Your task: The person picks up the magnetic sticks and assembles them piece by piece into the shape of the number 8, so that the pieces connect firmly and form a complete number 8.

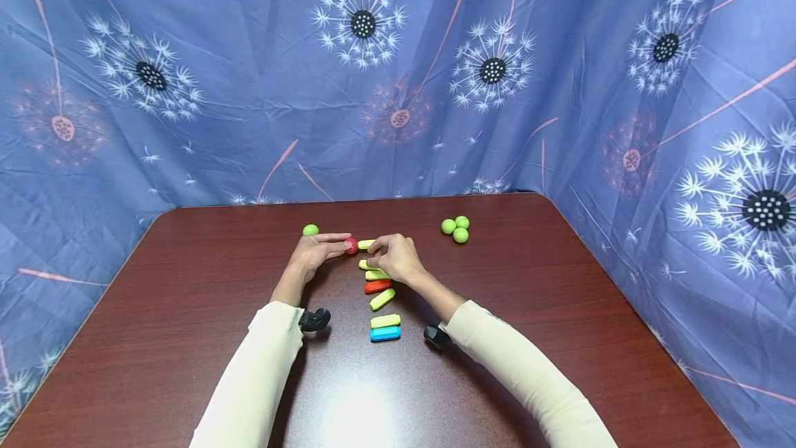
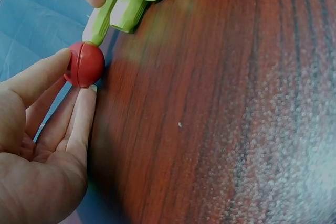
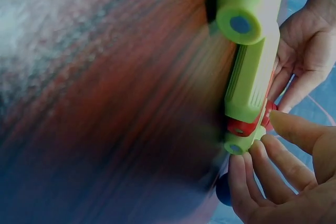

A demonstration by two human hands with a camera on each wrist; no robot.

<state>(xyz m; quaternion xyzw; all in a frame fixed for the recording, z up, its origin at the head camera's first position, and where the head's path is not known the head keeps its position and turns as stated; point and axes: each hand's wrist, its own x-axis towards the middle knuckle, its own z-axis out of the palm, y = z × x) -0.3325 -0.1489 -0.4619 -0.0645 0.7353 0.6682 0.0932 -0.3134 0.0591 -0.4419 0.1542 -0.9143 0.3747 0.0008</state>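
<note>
My left hand (image 1: 314, 252) (image 2: 47, 129) pinches a red ball (image 1: 351, 246) (image 2: 90, 65) between thumb and fingertips. A yellow-green stick (image 1: 365, 245) (image 2: 100, 20) touches the ball's side. My right hand (image 1: 400, 259) (image 3: 286, 177) has thumb and fingertips around that stick's other end, partly hiding it. Below it in the head view lie more yellow-green sticks (image 1: 376, 275), a red stick (image 1: 377, 286), a tilted yellow-green stick (image 1: 382, 299), then another yellow-green one (image 1: 385, 321) beside a blue stick (image 1: 385, 334).
Three green balls (image 1: 461, 235) sit together at the table's back right. One more green ball (image 1: 310, 229) is just behind my left hand. A dark blue round thing (image 3: 223, 190) shows under my right fingers. A patterned blue cloth (image 1: 261, 88) hangs around the brown table (image 1: 528, 282).
</note>
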